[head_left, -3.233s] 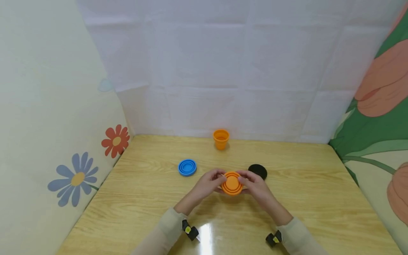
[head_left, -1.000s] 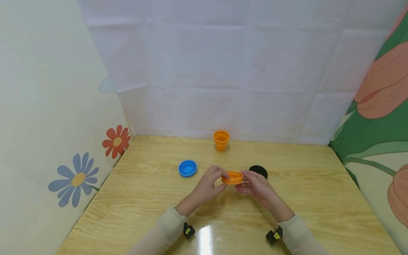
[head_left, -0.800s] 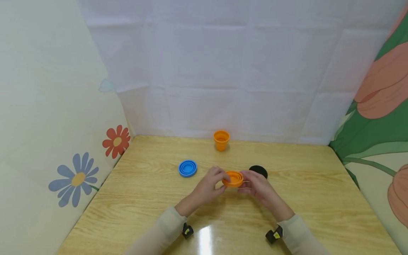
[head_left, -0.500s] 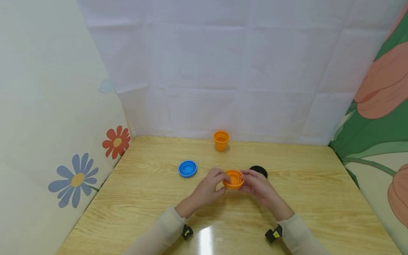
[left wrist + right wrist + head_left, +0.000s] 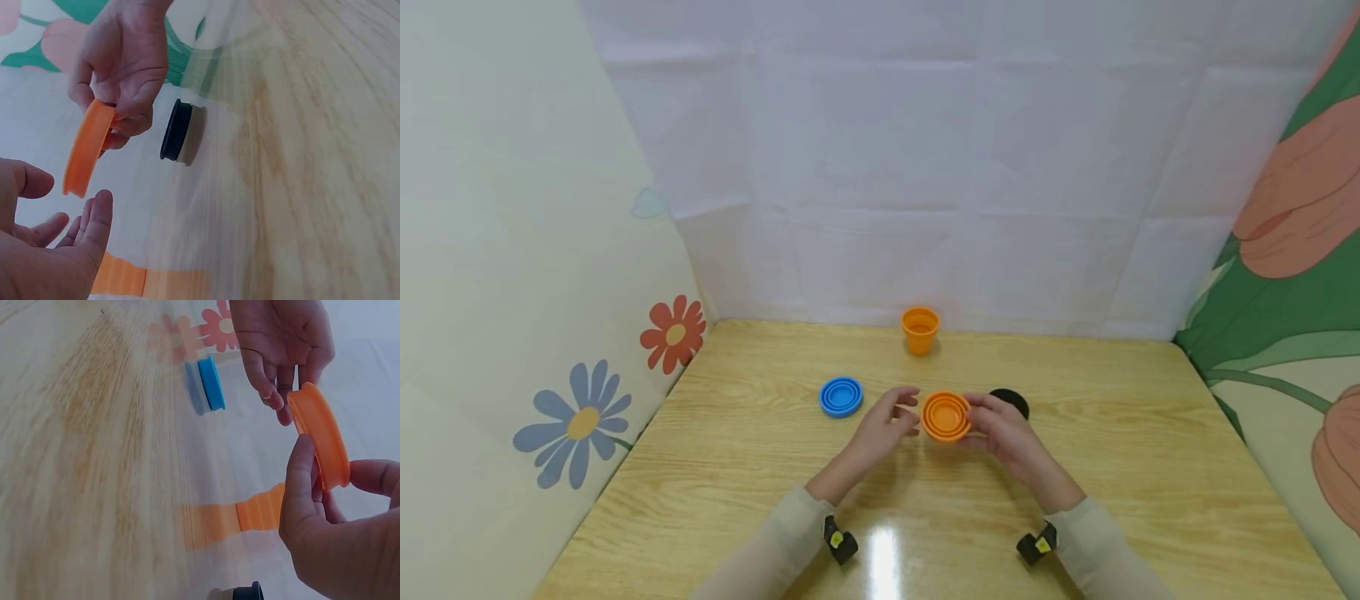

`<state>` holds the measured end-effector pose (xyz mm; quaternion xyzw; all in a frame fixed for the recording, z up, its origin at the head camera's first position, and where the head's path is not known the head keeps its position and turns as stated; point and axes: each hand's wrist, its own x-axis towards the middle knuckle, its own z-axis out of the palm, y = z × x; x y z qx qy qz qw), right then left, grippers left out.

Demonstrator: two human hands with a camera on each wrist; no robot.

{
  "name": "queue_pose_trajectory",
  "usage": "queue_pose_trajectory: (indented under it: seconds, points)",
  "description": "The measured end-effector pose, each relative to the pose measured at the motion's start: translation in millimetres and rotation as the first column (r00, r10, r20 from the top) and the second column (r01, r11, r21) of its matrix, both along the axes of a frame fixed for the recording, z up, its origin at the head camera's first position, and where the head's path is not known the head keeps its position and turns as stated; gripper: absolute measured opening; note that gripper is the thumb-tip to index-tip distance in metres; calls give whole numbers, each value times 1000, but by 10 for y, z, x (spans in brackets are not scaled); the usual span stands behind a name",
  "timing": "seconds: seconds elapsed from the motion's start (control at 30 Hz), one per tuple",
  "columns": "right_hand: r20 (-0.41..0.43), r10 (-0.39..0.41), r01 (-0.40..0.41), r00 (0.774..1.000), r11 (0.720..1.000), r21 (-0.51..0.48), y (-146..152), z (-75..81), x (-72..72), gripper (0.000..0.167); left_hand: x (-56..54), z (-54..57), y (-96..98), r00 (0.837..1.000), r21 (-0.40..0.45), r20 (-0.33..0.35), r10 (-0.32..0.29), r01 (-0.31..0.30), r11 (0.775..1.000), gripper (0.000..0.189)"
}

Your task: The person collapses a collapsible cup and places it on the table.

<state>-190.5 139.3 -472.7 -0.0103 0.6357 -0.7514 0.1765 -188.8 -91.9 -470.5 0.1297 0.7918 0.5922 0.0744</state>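
My right hand (image 5: 1011, 437) pinches a flattened orange collapsible cup (image 5: 946, 416) by its right edge, above the table. Its concentric rings face up toward the head camera. In the right wrist view, the thumb and fingers sit on either side of the cup's rim (image 5: 325, 437). My left hand (image 5: 880, 429) is just left of the cup with its fingers parted and nothing in them. A gap shows between those fingers (image 5: 97, 222) and the cup in the left wrist view.
An expanded orange cup (image 5: 920, 331) stands at the back of the wooden table (image 5: 760, 483). A flattened blue collapsible cup (image 5: 841, 397) lies to the left. Behind my right hand is a black round piece (image 5: 1013, 402), partly covered by it.
My left hand has let go of the orange collapsible cup and moved slightly left. The cup, earlier held in both hands and tipped edge-on, now faces up in my right hand alone.
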Motion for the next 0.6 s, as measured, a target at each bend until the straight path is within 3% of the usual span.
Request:
queue_pose_trajectory:
  seconds: [0.1,0.23,0.43,0.6]
  points:
    - [-10,-8,8,1000,1000,2,-32,-12,-22,45,-34,-6,19,995,89,94,29,-37,995,41]
    - [-10,-24,24,1000,1000,-7,-73,-38,-61,45,-75,-30,40,987,152,158,31,-55,987,39]
    - [2,-41,41,999,999,-23,-137,-76,-122,43,-126,-52,42,981,173,191,32,-66,983,38]
    - [7,-45,45,999,999,-30,-181,-107,-170,44,-189,-63,12,964,158,259,61,-104,982,38]
